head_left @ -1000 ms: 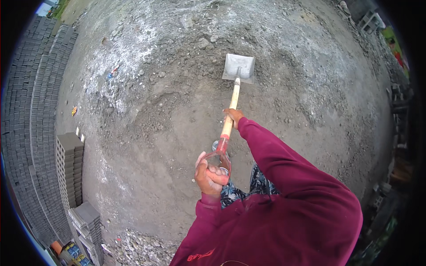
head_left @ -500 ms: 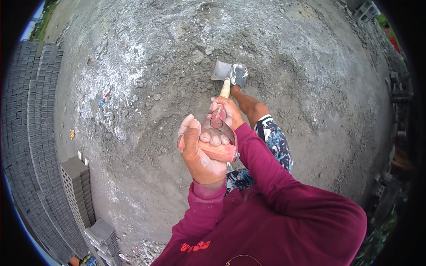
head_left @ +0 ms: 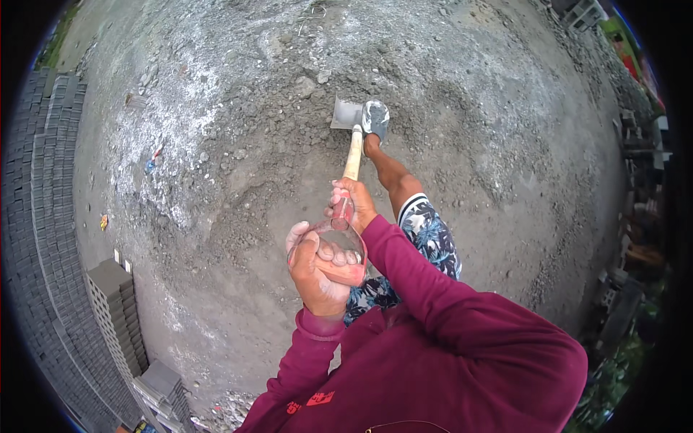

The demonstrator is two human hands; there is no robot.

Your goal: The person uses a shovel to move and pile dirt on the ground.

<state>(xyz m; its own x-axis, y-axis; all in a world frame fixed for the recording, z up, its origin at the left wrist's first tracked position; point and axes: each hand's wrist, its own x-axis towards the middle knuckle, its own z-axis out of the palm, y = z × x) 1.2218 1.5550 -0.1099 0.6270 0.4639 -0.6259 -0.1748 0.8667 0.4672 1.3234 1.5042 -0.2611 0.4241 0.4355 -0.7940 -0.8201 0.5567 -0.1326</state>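
Note:
A shovel (head_left: 353, 155) with a pale wooden shaft and a red D-shaped grip slants away from me. Its grey blade (head_left: 346, 113) meets the loose grey aggregate at the centre of the ground. My left hand (head_left: 315, 278), dusted white, is wrapped round the crossbar of the D-grip. Just beyond it my right hand (head_left: 356, 203) closes round the shaft where the red socket begins. My right foot, in a dark, white-smeared shoe (head_left: 375, 119), is right beside the blade.
Long stacks of grey concrete blocks (head_left: 54, 216) line the left side, with a shorter stack (head_left: 112, 289) nearer. A white-powdered patch (head_left: 188, 123) covers the ground left of the shovel. More blocks (head_left: 610, 296) stand along the right edge.
My hands and the grip have come lower and slightly left in the picture, showing more of the shaft. Both hands keep their hold; the blade stays beside my foot.

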